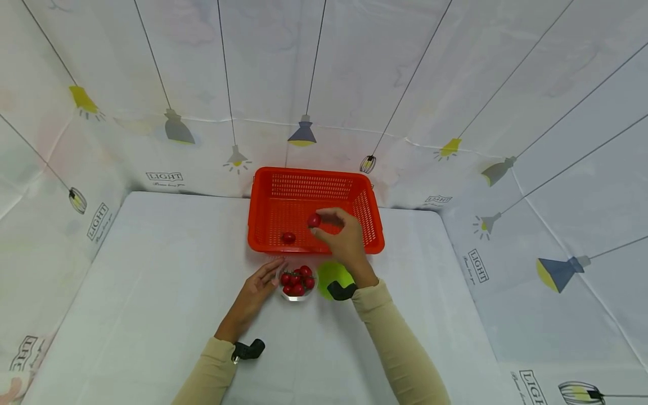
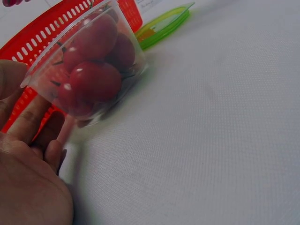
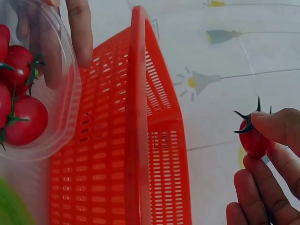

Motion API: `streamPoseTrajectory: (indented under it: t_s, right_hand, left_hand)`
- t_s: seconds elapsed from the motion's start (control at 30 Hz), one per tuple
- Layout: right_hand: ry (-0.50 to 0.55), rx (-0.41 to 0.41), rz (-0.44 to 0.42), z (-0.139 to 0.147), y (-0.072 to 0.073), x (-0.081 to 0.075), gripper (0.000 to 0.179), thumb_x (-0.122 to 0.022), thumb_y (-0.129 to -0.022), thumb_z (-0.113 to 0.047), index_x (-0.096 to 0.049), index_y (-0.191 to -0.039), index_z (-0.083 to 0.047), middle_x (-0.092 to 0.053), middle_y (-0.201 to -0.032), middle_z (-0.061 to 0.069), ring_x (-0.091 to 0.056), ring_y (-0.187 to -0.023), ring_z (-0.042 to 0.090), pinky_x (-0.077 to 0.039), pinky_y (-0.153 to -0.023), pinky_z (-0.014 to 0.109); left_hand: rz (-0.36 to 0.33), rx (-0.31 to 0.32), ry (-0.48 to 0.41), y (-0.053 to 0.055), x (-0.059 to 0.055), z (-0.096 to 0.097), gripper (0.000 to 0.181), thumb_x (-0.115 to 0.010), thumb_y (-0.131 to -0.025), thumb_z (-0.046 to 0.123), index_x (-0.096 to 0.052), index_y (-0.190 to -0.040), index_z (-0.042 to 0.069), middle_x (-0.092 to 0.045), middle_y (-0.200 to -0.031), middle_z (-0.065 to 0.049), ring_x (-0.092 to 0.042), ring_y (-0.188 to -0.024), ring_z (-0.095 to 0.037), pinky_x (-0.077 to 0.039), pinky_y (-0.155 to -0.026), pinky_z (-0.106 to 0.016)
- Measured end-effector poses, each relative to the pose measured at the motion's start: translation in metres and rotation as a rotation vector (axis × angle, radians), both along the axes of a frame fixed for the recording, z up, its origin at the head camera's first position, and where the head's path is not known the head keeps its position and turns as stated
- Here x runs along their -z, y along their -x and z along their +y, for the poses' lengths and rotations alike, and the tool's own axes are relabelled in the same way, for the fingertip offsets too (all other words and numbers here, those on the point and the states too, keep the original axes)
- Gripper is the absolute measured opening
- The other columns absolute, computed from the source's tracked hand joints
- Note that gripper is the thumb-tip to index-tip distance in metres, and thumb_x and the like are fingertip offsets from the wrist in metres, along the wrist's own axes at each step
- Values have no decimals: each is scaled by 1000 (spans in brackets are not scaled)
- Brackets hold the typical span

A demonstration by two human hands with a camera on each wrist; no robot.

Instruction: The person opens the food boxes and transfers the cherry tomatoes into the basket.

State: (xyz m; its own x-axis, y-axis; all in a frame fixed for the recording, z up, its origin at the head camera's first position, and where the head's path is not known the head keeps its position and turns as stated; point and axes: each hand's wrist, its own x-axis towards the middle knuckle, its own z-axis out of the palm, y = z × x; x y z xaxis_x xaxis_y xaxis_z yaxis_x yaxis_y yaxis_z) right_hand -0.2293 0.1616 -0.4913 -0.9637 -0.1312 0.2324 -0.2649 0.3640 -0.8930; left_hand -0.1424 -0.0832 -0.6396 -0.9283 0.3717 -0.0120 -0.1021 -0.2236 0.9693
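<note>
My right hand (image 1: 346, 239) pinches a cherry tomato (image 3: 254, 140) between thumb and fingers, over the red plastic basket (image 1: 377, 239). Green sepals on this tomato show beside the thumb in the right wrist view. Inside the basket, near its front wall, lies another cherry tomato (image 1: 288, 238). A clear plastic container (image 2: 136, 44) filled with several cherry tomatoes (image 1: 297, 280) stands in front of the basket. Along its left side rests my left hand (image 1: 255, 289), fingers fairly straight and touching the wall; some show through the clear plastic in the right wrist view.
A bright green lid (image 1: 331, 273) lies right of the container, partly covered by my right wrist. White cloth (image 1: 167, 281) covers the table. Behind the basket rises a sheet (image 1: 344, 140) printed with hanging lamps, with more of it at both sides.
</note>
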Motion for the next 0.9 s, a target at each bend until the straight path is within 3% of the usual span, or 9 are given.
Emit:
streamPoseTrajectory:
  t_s: [0.27,0.5,0.9]
  right_hand:
    - [-25,-23,-53,5,10,-7,36,-85,-91,-15,-75,-125,-21,-75,-125,-2,-67,-120,22,-51,-112,60]
    - [-43,-42,-78,9,21,-8,37,-86,-90,-16,-75,-125,-20,-75,-122,-2,-69,-117,21,-55,-108,53]
    - [-117,-64,-116,10,40,-12,38,-87,-90,-17,-75,-126,-20,-75,-122,-3,-69,-118,20,-55,-108,50]
  left_hand:
    - [-10,-7,15,0,-2,0,51,-53,-113,18,-43,-163,23,-43,-169,2,-28,-163,-23,-34,-117,-9]
    - [-45,-15,26,-1,-1,0,51,-55,-112,20,-45,-162,26,-43,-169,4,-29,-163,-20,-35,-116,-8]
    - [-16,-8,0,-1,-1,1,51,-53,-113,16,-43,-162,22,-40,-171,1,-26,-164,-22,-35,-117,-10]
